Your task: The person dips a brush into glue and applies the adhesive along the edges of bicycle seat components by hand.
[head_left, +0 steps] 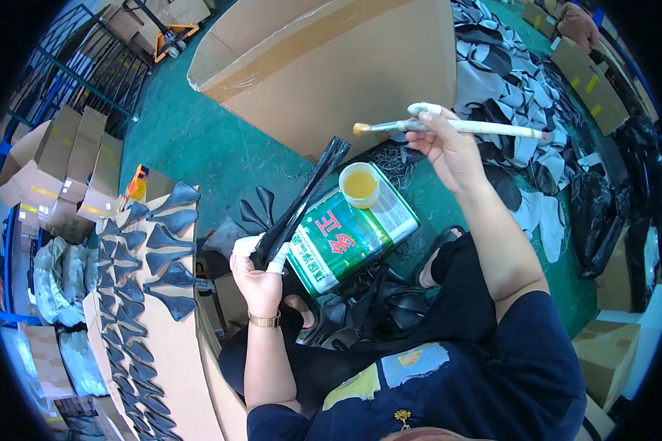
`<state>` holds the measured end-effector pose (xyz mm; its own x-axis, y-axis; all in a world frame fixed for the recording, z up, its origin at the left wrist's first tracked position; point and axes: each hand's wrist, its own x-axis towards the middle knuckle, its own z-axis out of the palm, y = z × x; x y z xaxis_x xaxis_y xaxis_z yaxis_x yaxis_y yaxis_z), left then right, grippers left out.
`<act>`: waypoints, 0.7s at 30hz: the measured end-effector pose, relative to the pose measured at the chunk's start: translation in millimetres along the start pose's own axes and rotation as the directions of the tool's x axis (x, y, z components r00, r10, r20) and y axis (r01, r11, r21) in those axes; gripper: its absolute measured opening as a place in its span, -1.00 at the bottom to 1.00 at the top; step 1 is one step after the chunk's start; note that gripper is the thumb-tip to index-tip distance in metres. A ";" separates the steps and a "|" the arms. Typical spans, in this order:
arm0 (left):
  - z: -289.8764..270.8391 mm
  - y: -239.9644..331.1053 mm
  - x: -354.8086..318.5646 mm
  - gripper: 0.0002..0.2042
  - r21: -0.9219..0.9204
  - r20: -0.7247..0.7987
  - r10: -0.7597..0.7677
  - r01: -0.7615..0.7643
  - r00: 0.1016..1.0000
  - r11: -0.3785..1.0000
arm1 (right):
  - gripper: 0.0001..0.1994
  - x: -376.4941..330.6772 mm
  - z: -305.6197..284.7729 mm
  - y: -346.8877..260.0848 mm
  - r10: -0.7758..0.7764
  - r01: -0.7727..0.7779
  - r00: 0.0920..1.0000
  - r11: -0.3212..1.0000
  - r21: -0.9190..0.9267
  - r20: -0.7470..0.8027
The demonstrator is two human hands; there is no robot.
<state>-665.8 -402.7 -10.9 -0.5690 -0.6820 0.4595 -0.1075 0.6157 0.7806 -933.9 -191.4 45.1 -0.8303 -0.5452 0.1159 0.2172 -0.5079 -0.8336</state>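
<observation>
My left hand (258, 288), with white wrapping on its fingers, grips a bundle of long, glossy black pieces (301, 198) that point up and away. Held in my right hand (452, 154) is a paintbrush (397, 126) with a pale handle, its yellowish bristles aimed left. One fingertip of that hand is wrapped in white too. Below the brush, a white cup (360, 200) of yellow liquid rests on a green and silver metal tin (346, 239). Two dark, leaf-shaped pieces (257, 207) stick up just left of the bundle.
Rows of black, flared pieces (171, 253) lie on a cardboard sheet (173, 367) at my left. A big cardboard box (346, 73) stands ahead. Grey and black scraps (504, 95) heap at the right. More black pieces (368, 305) lie between my legs. Another person (579, 28) is far right.
</observation>
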 end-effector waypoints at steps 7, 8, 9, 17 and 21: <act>5.0 10.7 -1.0 -0.70 -0.225 0.038 -0.135 0.140 0.990 0.964 | -0.78 0.2 -5.1 3.7 0.115 -0.117 0.992 0.992 0.052 0.049; 4.1 8.8 -0.6 -0.70 -0.129 0.040 -0.056 0.061 0.998 0.990 | -0.78 0.8 -4.6 1.9 0.092 -0.092 0.995 0.996 0.008 0.034; 3.6 4.8 -0.6 -0.70 -0.127 0.038 -0.054 0.058 0.998 0.990 | -0.78 0.5 -1.8 1.3 0.072 -0.073 0.997 0.996 0.045 0.008; 4.8 12.7 -1.0 -0.70 -0.230 0.033 -0.180 0.183 0.983 0.956 | -0.80 -0.7 -0.2 1.1 0.098 -0.097 0.994 0.995 -0.028 0.047; 1.6 -0.8 -0.1 -0.70 -0.177 -0.002 -0.113 0.111 0.994 0.978 | -0.81 1.5 -4.7 -1.6 0.049 -0.046 0.998 0.994 -0.098 0.027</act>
<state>-667.0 -402.4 -12.3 -0.5515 -0.7481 0.3690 -0.0243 0.4566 0.8893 -937.9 -188.2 44.0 -0.8048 -0.5868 0.0893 0.2036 -0.4143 -0.8871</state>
